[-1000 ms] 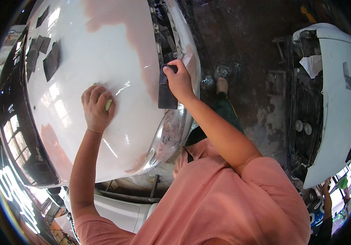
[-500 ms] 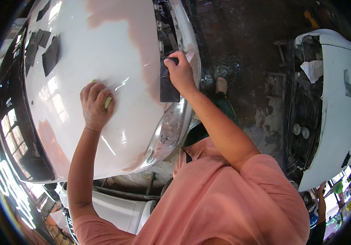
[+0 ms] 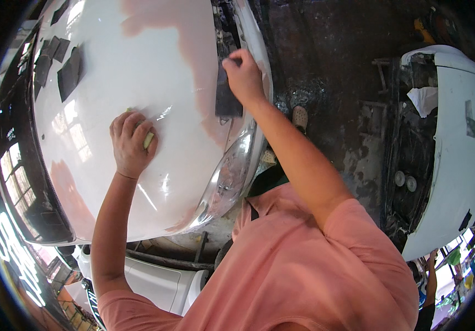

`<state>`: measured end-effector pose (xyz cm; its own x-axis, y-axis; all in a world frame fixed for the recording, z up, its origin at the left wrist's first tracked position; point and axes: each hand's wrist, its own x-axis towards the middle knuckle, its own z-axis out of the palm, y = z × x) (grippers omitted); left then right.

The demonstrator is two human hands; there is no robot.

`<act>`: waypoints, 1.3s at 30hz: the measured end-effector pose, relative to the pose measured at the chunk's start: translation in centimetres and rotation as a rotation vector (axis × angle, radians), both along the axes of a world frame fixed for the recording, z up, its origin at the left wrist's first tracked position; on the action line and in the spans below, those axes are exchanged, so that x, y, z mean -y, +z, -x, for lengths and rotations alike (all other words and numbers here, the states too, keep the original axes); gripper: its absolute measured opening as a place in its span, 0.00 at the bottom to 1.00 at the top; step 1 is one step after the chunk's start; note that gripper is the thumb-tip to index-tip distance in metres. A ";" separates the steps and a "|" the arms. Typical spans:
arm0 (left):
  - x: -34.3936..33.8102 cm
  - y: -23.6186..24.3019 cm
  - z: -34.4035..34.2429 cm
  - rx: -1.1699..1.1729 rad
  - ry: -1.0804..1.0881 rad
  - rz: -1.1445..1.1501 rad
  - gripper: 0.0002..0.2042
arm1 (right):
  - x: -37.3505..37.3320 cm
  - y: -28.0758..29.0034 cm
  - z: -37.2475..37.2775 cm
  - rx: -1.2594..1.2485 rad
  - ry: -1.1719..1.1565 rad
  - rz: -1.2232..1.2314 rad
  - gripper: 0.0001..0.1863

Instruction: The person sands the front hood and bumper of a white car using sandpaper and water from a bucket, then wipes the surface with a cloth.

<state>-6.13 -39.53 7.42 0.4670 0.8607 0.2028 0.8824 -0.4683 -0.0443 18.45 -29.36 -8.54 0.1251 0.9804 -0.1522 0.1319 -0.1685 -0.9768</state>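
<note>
My left hand is closed round a yellow-green sponge and rests on the white car hood. Only part of the sponge shows between thumb and palm. At the hood's front edge, my right hand grips the upper end of a long, flat, dark sanding block. The block lies along the edge, and its underside is hidden. Pinkish dull patches mark the hood beside it.
Several dark sandpaper sheets lie on the hood near the windshield. A headlight sits at the near front corner. To the right, beyond the dark wet floor, stands a pale car panel. A white car part lies below.
My right hand has slid the sanding block a little farther along the hood's front edge, toward the top of the view. My left hand stays nearly in place with the sponge.
</note>
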 end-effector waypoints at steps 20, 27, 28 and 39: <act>-0.1 -0.9 0.2 -0.035 -0.006 0.034 0.11 | 6.9 1.2 -1.8 -0.183 0.020 0.095 0.25; -0.6 -0.7 -0.1 -0.021 -0.016 0.040 0.12 | -1.0 0.1 -1.4 -0.084 0.064 0.006 0.24; -0.5 -0.7 -0.1 -0.023 -0.016 0.041 0.12 | -0.1 -0.2 -1.3 -0.071 0.029 -0.051 0.24; -0.6 -0.6 0.2 -0.016 -0.007 0.038 0.12 | 0.6 0.3 -1.2 0.018 0.081 -0.123 0.20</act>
<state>-6.33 -38.95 6.78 0.4759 0.8643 0.1627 0.8784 -0.4761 -0.0404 19.67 -29.92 -8.23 0.0470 0.9985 -0.0285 0.1579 -0.0356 -0.9868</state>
